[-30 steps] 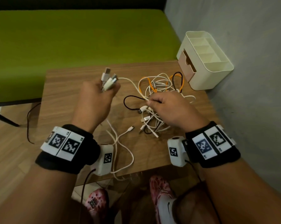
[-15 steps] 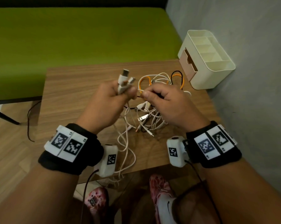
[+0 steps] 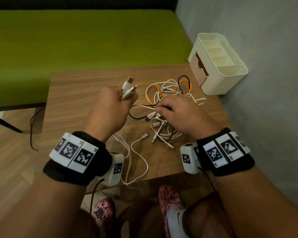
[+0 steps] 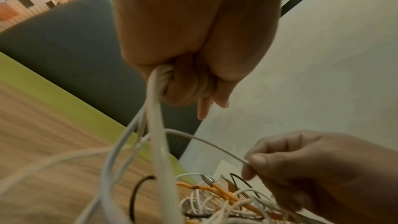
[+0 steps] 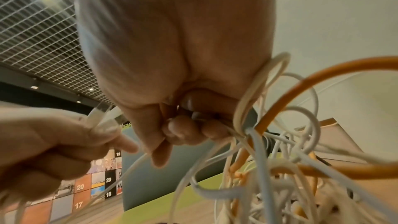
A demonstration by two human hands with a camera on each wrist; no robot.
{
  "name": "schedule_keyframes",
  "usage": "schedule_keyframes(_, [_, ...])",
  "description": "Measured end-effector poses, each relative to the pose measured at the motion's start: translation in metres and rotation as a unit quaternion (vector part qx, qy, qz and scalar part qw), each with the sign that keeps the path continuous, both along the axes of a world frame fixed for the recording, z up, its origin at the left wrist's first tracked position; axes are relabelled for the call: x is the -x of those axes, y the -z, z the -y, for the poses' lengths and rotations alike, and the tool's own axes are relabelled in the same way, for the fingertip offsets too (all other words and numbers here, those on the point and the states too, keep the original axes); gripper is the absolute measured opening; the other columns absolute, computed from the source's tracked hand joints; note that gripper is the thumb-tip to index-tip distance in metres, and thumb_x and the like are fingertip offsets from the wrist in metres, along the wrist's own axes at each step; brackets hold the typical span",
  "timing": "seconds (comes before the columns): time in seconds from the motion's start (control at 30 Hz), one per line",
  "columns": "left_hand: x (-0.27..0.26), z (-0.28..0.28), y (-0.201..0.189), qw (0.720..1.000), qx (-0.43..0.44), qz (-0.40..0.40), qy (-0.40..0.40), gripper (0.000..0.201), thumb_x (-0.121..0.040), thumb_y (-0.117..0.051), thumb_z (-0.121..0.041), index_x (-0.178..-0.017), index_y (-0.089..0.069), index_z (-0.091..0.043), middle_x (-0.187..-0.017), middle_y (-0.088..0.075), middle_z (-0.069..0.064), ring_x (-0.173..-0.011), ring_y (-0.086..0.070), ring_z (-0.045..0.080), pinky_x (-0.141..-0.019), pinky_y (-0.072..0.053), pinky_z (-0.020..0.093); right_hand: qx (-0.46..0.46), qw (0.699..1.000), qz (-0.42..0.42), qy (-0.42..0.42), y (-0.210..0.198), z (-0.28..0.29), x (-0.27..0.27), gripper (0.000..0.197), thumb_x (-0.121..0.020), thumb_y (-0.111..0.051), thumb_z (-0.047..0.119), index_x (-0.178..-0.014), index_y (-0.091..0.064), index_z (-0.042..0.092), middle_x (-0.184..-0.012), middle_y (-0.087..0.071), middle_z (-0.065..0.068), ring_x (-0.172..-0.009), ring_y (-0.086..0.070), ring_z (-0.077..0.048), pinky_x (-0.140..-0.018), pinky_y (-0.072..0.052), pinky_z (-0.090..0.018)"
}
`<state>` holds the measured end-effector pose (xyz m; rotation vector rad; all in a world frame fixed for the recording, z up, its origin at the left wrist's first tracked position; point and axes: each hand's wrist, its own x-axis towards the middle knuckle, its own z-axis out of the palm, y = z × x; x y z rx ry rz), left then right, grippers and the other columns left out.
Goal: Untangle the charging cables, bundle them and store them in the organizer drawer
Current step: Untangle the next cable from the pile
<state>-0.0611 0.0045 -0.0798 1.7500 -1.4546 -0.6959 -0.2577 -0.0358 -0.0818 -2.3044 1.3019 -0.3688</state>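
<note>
A tangle of white, orange and black charging cables (image 3: 168, 100) lies on the wooden table (image 3: 79, 103). My left hand (image 3: 114, 107) is raised above the table and grips a bunch of white cables (image 4: 157, 101), whose plugs (image 3: 128, 88) stick up past the fingers. A thin white cable (image 4: 206, 144) runs from it to my right hand (image 3: 177, 110), which pinches it just over the tangle (image 5: 280, 168). The cream organizer (image 3: 230, 73) with its tan drawer (image 3: 199, 69) stands at the table's far right corner.
A loose white cable (image 3: 136, 162) trails over the table's near edge between my wrists. A green bench (image 3: 76, 36) lies beyond the table, and a grey wall (image 3: 265, 83) runs close along the right. A black wire (image 3: 31, 127) hangs at the left.
My hands, close together half a second ago, have drawn apart: the left moved left with its plugs, and a white cable is stretched between them. The tangle lies lower on the table.
</note>
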Motion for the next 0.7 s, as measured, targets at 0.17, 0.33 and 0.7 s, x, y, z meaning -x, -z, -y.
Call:
schedule_keyframes(0.17, [0.017,-0.002,0.003,0.993,-0.005,0.004,0.116,0.025,-0.094,-0.062,-0.027,-0.082,-0.068,-0.007,-0.052,-0.050,-0.007,-0.047,-0.037,0.002,-0.049,-0.033,0.023,0.053,0.989,0.139,-0.001,-0.006,-0.004,-0.006,0.016,-0.096,-0.060,0.018,-0.091,-0.071,0.007,-0.073,-0.055,0.011,-0.070,-0.051,0.000,-0.062,-0.034,-0.011])
schedule_keyframes(0.33, [0.005,-0.003,-0.009,0.931,0.009,-0.340,0.133,0.025,-0.092,-0.054,-0.022,-0.068,-0.060,-0.019,-0.050,-0.035,-0.008,-0.040,-0.027,0.005,-0.040,-0.024,0.019,0.004,0.982,0.188,0.004,-0.005,-0.007,-0.003,0.028,-0.100,-0.054,0.028,-0.089,-0.066,0.006,-0.076,-0.063,-0.005,-0.071,-0.058,-0.014,-0.064,-0.044,-0.026])
schedule_keyframes(0.7, [-0.017,-0.001,0.005,0.991,-0.055,-0.104,0.063,0.028,-0.094,-0.063,-0.028,-0.096,-0.070,-0.001,-0.041,-0.037,-0.014,-0.038,-0.028,0.002,-0.044,-0.024,0.026,-0.022,0.987,0.152,0.050,-0.011,-0.005,0.006,0.025,-0.101,-0.052,0.025,-0.097,-0.070,0.009,-0.084,-0.065,-0.005,-0.077,-0.056,-0.010,-0.063,-0.040,-0.023])
